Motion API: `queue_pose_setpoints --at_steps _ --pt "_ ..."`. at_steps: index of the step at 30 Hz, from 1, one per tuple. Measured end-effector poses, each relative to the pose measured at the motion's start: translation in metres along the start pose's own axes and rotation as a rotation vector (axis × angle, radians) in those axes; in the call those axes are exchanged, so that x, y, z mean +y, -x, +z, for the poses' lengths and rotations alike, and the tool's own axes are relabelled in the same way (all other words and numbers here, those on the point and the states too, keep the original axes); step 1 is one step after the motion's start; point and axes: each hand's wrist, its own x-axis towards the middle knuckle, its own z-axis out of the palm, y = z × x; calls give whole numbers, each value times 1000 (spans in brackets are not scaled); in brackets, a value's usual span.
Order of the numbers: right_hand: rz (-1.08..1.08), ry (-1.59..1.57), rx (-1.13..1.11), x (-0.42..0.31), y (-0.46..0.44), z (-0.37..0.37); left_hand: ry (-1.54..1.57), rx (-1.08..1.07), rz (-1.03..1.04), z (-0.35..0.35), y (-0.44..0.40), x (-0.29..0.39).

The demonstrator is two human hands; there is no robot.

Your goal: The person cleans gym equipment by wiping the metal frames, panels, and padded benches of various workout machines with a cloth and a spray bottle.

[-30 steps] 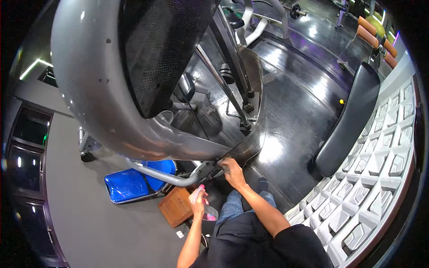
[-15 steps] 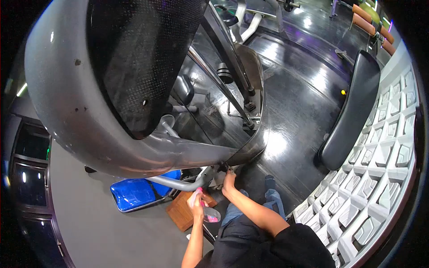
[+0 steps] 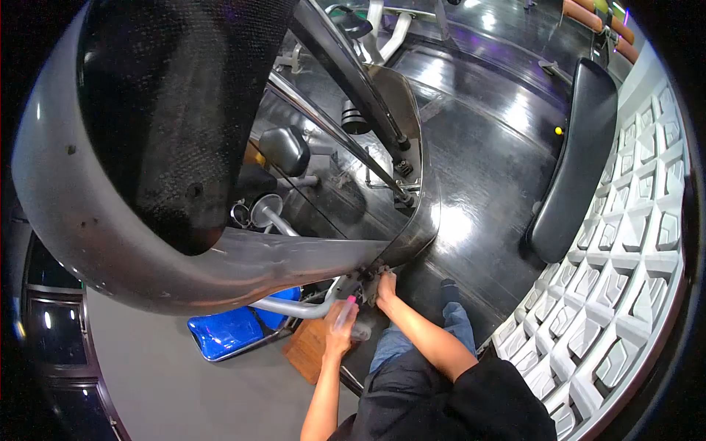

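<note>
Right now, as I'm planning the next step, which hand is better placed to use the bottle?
Probably the left hand: it grips the pink-tipped bottle near the machine frame, while the right hand is up at the frame.

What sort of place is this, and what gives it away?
Most likely a gym: there's a large gray machine frame in front, a long black pad near the right-hand wall, and orange padded rollers at the upper right.
</note>
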Motion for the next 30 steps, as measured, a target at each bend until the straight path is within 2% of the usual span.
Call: queue_pose_setpoints --at_steps 1,3,5,6,7,9,11,13,14,16,18,19,21,22,23,25,27,29,30 --pt "1 -6 2 -1 -8 -2 -71 10 115 3 -6 3" --pt "-70 117 113 18 -53 -27 -59 -51 79 6 -17 -1" --pt "-127 48 128 2 -61 -26 -106 -15 312 15 -32 -3" --pt "-82 105 132 13 -92 -46 -3 -69 157 16 -35 -9" --pt "-37 163 136 25 -116 -63 -8 -75 157 17 -39 -16" --pt "-35 237 140 14 -101 -54 -54 -124 186 20 -48 -27" --pt "-223 329 403 -3 -49 -20 -3 -140 139 21 -51 -23" --pt "-265 335 331 -39 17 14 -288 -2 573 19 -58 -39" --pt "-322 379 272 -46 38 22 -284 -7 572 17 -54 -36" --pt "-382 427 215 -55 60 22 122 -139 81 11 -42 -20" --pt "-576 693 32 -62 70 15 118 -169 51 6 -43 -14" --pt "-581 695 34 -66 67 13 108 -199 22 4 -45 -13" --pt "-600 716 73 -68 49 10 117 -192 76 6 -47 -11" --pt "-553 715 182 -68 39 12 122 -185 122 5 -47 -10" --pt "-554 716 179 -67 32 11 122 -182 123 4 -47 -9" --pt "-466 620 312 -72 28 18 129 -217 27 2 -47 -3" --pt "-481 604 324 -79 42 28 164 -203 53 5 -47 -7" --pt "-793 603 205 -88 66 40 201 -192 75 4 -46 -7" --pt "-834 614 170 -87 75 43 210 -188 49 4 -46 -2"
